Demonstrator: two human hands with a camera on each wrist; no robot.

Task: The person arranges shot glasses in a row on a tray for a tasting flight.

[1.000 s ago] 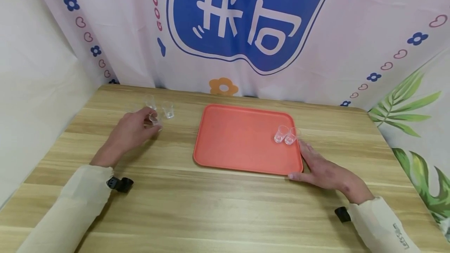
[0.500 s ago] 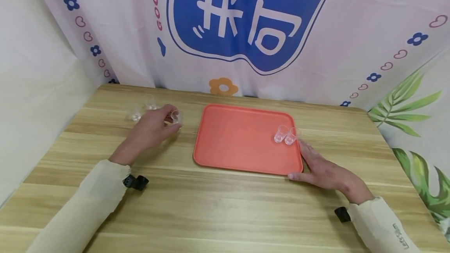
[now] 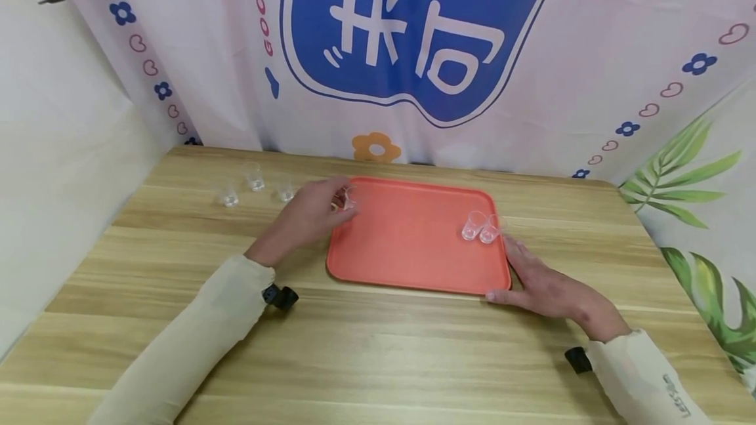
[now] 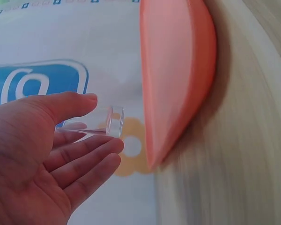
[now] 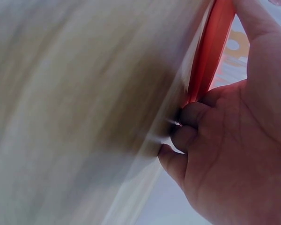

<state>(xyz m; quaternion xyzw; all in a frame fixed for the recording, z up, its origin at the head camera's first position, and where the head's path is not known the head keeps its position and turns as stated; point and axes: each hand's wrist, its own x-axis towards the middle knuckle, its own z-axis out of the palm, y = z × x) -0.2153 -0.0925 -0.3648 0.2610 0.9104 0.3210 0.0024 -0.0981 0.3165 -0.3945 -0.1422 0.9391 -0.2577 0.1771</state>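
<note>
My left hand (image 3: 307, 215) pinches a small clear shot glass (image 4: 114, 122) between thumb and fingers; in the head view it is at the left edge of the red tray (image 3: 407, 241). In the left wrist view the glass lies sideways, its thick base away from the palm. My right hand (image 3: 543, 284) rests against the tray's near right corner, its fingers along the right edge and its thumb by the front edge. Two clear shot glasses (image 3: 480, 227) stand side by side on the tray's right part, close to those fingers.
Left of the tray, three more clear shot glasses stand on the wooden table (image 3: 378, 353): one at the left (image 3: 229, 197), one farther back (image 3: 254, 178) and one beside my left hand (image 3: 285, 190). A printed curtain (image 3: 236, 84) hangs behind the table.
My left hand has gripped a shot glass in the left group and carried it rightward to the tray's left edge. The right hand has stayed at the tray's corner.
</note>
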